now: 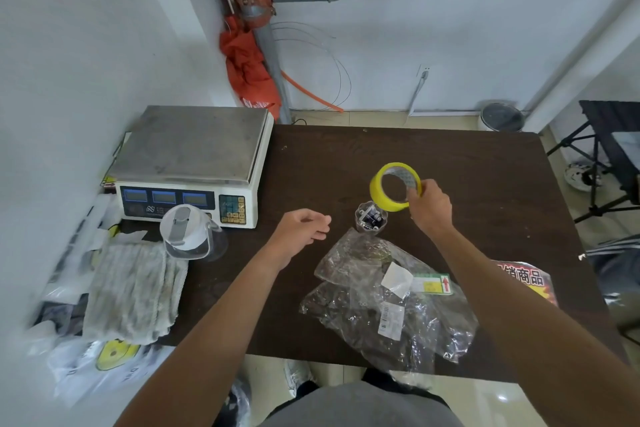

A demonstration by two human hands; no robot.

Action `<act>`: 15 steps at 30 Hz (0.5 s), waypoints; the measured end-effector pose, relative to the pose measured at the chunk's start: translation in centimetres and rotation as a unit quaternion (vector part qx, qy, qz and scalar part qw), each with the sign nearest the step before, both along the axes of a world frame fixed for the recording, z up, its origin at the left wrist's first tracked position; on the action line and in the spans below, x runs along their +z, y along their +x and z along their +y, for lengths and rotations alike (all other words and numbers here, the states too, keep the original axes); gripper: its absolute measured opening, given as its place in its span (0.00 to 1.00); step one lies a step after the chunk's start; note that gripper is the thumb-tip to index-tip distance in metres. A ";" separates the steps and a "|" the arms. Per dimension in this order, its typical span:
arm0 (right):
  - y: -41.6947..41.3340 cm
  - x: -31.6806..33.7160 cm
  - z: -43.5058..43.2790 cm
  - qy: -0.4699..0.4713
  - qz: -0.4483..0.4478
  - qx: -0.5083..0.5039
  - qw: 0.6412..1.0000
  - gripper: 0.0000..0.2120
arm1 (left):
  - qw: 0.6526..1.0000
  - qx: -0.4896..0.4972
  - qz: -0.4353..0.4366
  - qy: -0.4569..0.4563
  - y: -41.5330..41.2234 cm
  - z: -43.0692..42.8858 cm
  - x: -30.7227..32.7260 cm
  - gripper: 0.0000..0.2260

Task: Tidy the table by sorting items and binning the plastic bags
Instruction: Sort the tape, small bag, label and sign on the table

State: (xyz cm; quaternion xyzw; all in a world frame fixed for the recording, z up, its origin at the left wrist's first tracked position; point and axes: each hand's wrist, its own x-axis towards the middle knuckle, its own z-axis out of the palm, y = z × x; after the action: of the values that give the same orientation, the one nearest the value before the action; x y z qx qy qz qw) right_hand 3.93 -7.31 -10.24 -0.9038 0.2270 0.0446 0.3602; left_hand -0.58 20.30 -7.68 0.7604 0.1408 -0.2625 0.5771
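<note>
right grip (429, 208): grasping the yellow tape roll (375, 189); fingers curled over its right rim, thumb side hidden behind the hand
left grip (303, 229): released, fingers loosely curled, holding nothing, above the tabletop (467, 156)
head view, hidden/unclear: cannot tell if the tape roll rests on the tabletop or is lifted; it is tilted, hole facing the camera
small clear container (371, 217): dark contents too small to make out; just beside the roll's lower edge, between the two grips
plastic bags (363, 308): crumpled clear heap with white labels, partly covered by the right forearm, near edge hanging off the tabletop
bags vs grips: nearer the person than both grips, touched by neither
red printed sheet (526, 282): cut off by the right forearm, text only partly readable
scale (194, 152): far left corner of the tabletop
clear item with white top (188, 236): in front of the scale, kind unclear
cloth (135, 288): left edge, blurred
white bags (86, 367): lower left, blurred
</note>
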 end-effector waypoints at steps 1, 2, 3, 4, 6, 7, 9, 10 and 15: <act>0.0 0.4 0.7 0.004 -0.009 0.014 1.000 0.14 | 1.000 0.000 -0.007 -0.004 0.1 -0.2 0.1 0.10; 0.0 0.8 1.4 0.005 -0.015 0.029 0.999 0.14 | 1.000 0.000 -0.012 -0.008 0.1 -0.4 0.3 0.10; 0.0 1.2 2.1 0.005 -0.020 0.048 0.999 0.13 | 1.000 0.000 -0.015 -0.012 0.2 -0.5 0.4 0.11; 0.0 1.7 2.8 0.003 -0.020 0.071 0.997 0.12 | 1.000 0.000 -0.014 -0.017 0.2 -0.6 0.6 0.12; -0.2 2.6 4.4 -0.011 -0.020 0.122 0.992 0.11 | 0.999 0.001 0.002 -0.036 0.2 -0.6 0.9 0.17; -0.3 3.0 5.2 -0.018 -0.021 0.148 0.989 0.11 | 0.999 0.004 0.015 -0.051 0.0 -0.6 1.0 0.19; -0.8 3.4 6.8 -0.020 -0.024 0.193 0.981 0.11 | 0.996 0.016 0.042 -0.075 -0.4 -0.6 0.9 0.21; -1.3 3.6 7.6 -0.018 -0.023 0.214 0.976 0.11 | 0.995 0.029 0.053 -0.085 -0.8 -0.4 0.7 0.22; -3.4 3.6 11.4 -0.036 -0.031 0.287 0.957 0.10 | 0.982 0.122 0.097 -0.107 -3.5 1.6 -1.2 0.19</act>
State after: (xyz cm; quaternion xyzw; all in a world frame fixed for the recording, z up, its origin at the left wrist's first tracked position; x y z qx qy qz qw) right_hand 0.53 4.12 -6.64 -0.9443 -0.0516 0.1095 0.3061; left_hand -4.10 21.92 -8.87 0.6426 0.2587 -0.2764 0.6662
